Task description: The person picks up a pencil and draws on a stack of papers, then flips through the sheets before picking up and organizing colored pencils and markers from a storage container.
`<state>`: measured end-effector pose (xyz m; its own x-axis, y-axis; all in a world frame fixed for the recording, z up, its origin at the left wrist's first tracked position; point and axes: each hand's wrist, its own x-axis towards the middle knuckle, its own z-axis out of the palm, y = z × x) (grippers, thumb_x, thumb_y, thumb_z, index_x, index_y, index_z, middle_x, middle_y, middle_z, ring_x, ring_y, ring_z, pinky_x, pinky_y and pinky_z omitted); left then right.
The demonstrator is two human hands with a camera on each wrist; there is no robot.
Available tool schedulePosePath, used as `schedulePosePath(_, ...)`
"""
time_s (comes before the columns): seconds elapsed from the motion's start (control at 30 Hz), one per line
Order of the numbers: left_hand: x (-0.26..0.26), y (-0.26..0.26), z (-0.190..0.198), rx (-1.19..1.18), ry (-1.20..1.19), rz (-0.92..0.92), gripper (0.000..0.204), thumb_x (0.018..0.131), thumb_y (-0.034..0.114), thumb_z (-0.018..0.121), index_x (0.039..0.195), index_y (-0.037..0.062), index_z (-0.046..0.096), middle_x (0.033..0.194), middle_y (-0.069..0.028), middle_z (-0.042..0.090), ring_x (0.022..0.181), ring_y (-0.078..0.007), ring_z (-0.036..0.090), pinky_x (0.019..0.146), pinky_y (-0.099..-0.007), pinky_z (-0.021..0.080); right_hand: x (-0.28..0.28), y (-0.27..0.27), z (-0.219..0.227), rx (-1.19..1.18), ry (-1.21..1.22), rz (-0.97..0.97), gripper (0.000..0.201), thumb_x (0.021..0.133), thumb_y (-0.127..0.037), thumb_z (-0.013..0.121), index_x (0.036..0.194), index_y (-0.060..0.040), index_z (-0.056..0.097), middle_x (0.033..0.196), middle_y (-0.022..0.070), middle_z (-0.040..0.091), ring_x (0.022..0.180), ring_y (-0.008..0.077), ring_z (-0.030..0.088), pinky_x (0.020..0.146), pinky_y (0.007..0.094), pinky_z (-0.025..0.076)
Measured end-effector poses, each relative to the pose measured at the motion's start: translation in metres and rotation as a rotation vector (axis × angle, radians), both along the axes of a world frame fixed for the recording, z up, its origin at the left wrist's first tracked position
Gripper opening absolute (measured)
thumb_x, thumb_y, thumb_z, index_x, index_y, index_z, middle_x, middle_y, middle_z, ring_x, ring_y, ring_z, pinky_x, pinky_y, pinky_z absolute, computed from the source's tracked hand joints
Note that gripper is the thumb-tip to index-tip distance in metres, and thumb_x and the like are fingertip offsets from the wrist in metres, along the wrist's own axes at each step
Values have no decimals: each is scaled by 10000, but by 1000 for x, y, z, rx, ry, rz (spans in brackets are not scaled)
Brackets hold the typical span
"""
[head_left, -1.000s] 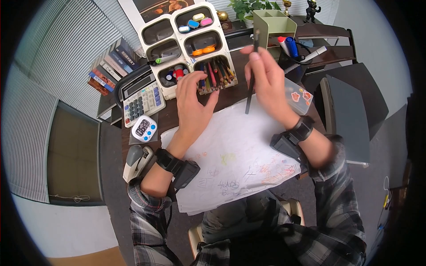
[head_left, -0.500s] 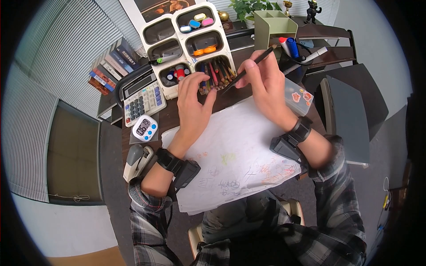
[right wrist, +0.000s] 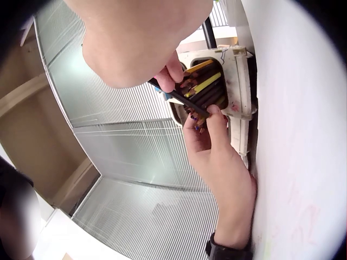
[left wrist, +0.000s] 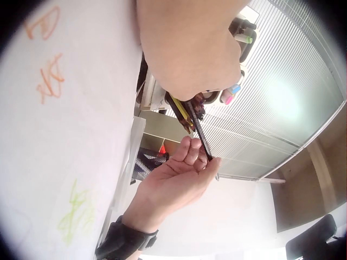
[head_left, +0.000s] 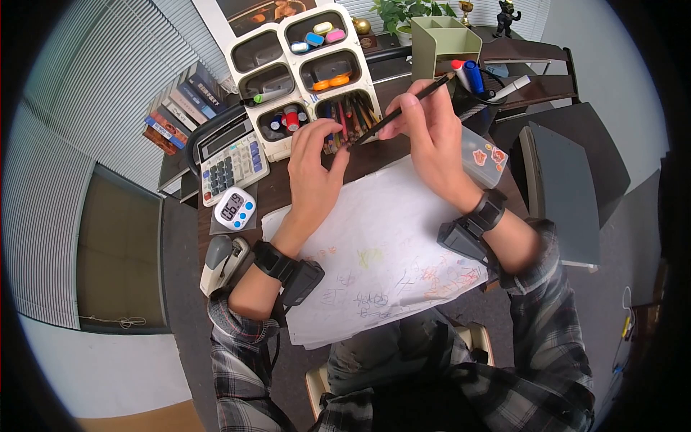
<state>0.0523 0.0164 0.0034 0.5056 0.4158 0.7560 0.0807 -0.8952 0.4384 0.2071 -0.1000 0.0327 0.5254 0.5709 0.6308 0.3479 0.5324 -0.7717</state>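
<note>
In the head view my right hand (head_left: 430, 140) pinches a black pencil (head_left: 403, 109) between thumb and fingers. The pencil slants, its brownish wooden tip up to the right and its dark end down at my left thumb. My left hand (head_left: 314, 155) sits at the front of the organizer (head_left: 311, 122), fingers and thumb spread apart around the pencil compartment. Several colored pencils (head_left: 353, 119) fill that compartment; the right wrist view shows yellow pencils (right wrist: 207, 82) behind the hands. Seen from the right wrist, the left thumb touches the black pencil's end.
White paper (head_left: 374, 216) with scribbles covers the desk front. A calculator (head_left: 234, 169), a timer (head_left: 234, 209) and a stapler (head_left: 223, 265) line the left. A clear stickered box (head_left: 484, 160), markers (head_left: 471, 75) and a green holder (head_left: 446, 47) stand right. Books (head_left: 183, 108) are at far left.
The black pencil has swung from nearly upright over the paper to a slant, its lower end now at the left thumb. My right hand turned with it; the left hand stayed almost still.
</note>
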Motion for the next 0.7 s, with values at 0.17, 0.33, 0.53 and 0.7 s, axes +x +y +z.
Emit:
schedulePosePath(0.17, 0, 0, 0, 13, -8, 6, 327, 799, -2, 707, 1114, 22, 621, 1158, -129, 628, 1109, -315, 580, 939, -389, 481, 0, 0, 0, -7, 27, 28, 183, 1066, -168, 459, 1106, 7, 426, 900, 113, 646, 721, 167, 705, 651, 276, 574)
schedulePosePath(0.33, 0, 1, 1, 26, -13, 5, 327, 811, 12, 708, 1128, 29, 628, 1158, -127, 626, 1101, -314, 579, 935, -388, 480, -1, 3, -1, 54, 103, 33, 186, 1060, -170, 472, 1077, 12, 441, 861, 100, 657, 704, 153, 704, 625, 267, 560)
schedulePosePath(0.53, -1, 0, 1, 19, -4, -1, 305, 826, 27, 708, 1123, 33, 639, 1153, -124, 621, 1097, -310, 576, 936, -390, 478, 0, 0, 1, 32, 58, -8, 164, 1059, -161, 472, 1077, -1, 440, 827, 84, 650, 645, 138, 676, 588, 264, 548)
schedulePosePath(0.7, -1, -1, 2, 12, -3, 8, 291, 835, 35, 708, 1118, 28, 642, 1146, -121, 619, 1092, -310, 572, 934, -394, 476, 0, -1, 1, 35, 125, 45, 156, 1058, -162, 478, 1072, -10, 444, 786, 64, 623, 577, 114, 632, 519, 242, 493)
